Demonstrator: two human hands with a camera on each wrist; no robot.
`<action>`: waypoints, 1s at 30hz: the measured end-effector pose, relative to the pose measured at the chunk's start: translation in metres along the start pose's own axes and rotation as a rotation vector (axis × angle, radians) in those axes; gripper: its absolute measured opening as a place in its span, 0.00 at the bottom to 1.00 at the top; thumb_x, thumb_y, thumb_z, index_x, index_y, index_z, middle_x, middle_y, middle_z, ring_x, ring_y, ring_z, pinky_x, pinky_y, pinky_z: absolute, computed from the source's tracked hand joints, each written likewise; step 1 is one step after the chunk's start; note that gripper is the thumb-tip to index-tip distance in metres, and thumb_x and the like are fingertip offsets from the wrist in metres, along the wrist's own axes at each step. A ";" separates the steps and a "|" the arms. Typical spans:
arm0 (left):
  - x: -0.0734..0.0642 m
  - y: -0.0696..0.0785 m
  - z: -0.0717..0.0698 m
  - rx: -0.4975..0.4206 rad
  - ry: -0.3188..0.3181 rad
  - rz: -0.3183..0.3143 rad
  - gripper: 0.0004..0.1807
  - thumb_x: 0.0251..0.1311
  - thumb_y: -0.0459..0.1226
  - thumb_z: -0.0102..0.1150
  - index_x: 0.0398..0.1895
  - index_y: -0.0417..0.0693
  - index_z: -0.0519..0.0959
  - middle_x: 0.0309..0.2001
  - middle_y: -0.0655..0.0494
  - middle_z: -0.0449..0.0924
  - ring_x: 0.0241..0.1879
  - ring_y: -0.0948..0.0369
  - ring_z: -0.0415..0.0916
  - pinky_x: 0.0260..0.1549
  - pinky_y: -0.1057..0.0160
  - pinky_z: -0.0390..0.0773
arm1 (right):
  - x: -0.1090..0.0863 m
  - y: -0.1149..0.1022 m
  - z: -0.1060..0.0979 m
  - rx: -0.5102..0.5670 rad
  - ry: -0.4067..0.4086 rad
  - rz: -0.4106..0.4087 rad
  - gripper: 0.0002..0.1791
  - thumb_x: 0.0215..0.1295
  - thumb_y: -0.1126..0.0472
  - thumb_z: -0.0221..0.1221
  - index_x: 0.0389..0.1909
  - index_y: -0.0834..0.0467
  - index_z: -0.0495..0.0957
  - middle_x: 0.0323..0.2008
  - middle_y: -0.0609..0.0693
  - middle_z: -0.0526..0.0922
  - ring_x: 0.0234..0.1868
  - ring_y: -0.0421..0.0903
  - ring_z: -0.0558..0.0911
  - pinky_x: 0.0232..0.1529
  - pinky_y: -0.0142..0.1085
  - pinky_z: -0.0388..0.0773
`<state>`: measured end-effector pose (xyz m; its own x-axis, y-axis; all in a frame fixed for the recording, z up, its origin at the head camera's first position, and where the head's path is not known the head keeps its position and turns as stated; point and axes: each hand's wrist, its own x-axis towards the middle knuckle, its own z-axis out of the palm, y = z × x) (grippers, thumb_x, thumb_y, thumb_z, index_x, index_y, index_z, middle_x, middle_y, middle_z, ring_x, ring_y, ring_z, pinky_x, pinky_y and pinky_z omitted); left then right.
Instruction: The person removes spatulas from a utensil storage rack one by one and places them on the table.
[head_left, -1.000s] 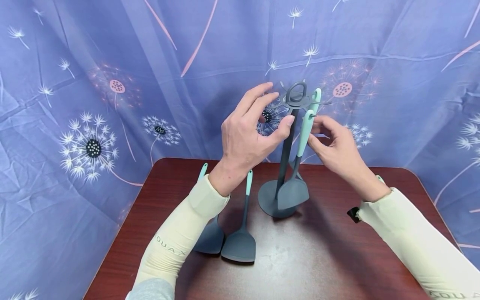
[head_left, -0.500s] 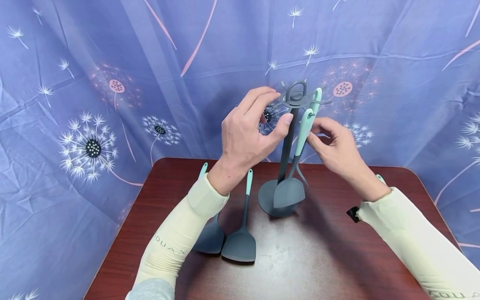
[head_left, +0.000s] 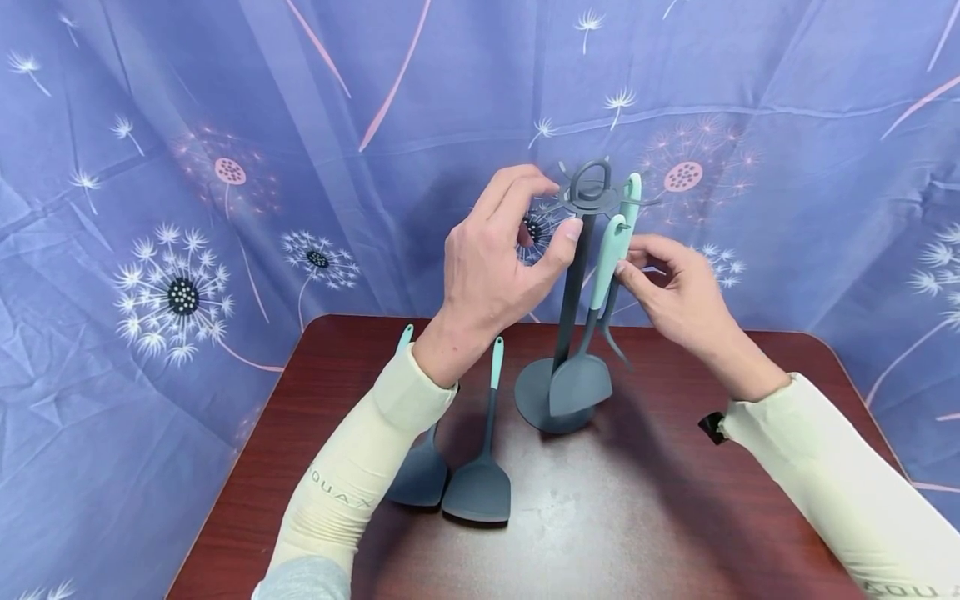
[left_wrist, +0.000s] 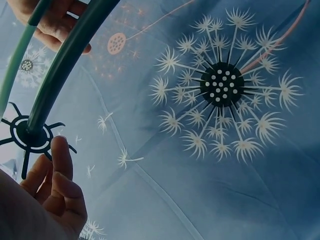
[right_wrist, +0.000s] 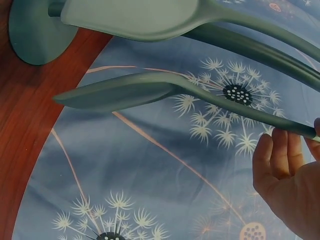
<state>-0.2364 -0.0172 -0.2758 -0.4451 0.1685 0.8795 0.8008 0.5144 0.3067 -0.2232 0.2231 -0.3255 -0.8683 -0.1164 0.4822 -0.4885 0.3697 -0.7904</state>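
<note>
A dark grey utensil stand (head_left: pixel 573 300) with a ring and hooks on top stands on the table. From a front hook hangs a spatula (head_left: pixel 581 385) with a mint handle. Behind it is a second mint-handled spatula (right_wrist: pixel 125 92), its head seen edge-on. My right hand (head_left: pixel 678 287) pinches this one low on its handle, whose top is up at the hooks. My left hand (head_left: pixel 495 250) is at the left side of the stand's top, fingertips right at a hook and thumb by the pole. A gap shows between its thumb and fingers.
Two more spatulas lie on the brown table (head_left: pixel 645 508), left of the stand: one nearer the middle (head_left: pixel 480 492), the other (head_left: pixel 420 475) partly hidden by my left sleeve. A blue dandelion-print curtain (head_left: pixel 360 208) hangs behind the table.
The rear spatula's head has swung out to the right from behind the front one. The front spatula has shifted slightly. My left fingers have bent a little more; both hands stay at the stand.
</note>
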 end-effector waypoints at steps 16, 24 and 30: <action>0.002 0.015 -0.002 0.050 -0.027 -0.109 0.22 0.64 0.53 0.52 0.51 0.52 0.83 0.58 0.62 0.80 0.27 0.72 0.73 0.24 0.66 0.74 | 0.000 -0.002 0.000 -0.040 0.014 0.014 0.13 0.73 0.69 0.64 0.56 0.64 0.85 0.38 0.47 0.89 0.42 0.36 0.86 0.48 0.23 0.82; 0.002 0.015 -0.002 0.057 -0.038 -0.128 0.22 0.64 0.53 0.51 0.51 0.52 0.83 0.58 0.63 0.80 0.27 0.70 0.73 0.23 0.66 0.74 | -0.002 -0.005 -0.003 -0.053 0.019 0.034 0.13 0.73 0.67 0.65 0.56 0.62 0.86 0.36 0.44 0.87 0.40 0.36 0.86 0.48 0.23 0.82; 0.003 0.015 -0.002 0.057 -0.040 -0.122 0.22 0.65 0.54 0.52 0.52 0.52 0.83 0.58 0.62 0.80 0.27 0.72 0.74 0.24 0.66 0.75 | -0.001 -0.010 -0.007 -0.068 0.035 0.023 0.13 0.73 0.67 0.65 0.56 0.63 0.86 0.35 0.44 0.87 0.39 0.36 0.85 0.46 0.24 0.82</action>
<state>-0.2241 -0.0109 -0.2680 -0.5542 0.1351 0.8214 0.7164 0.5799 0.3880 -0.2170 0.2260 -0.3158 -0.8750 -0.0749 0.4783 -0.4604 0.4341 -0.7743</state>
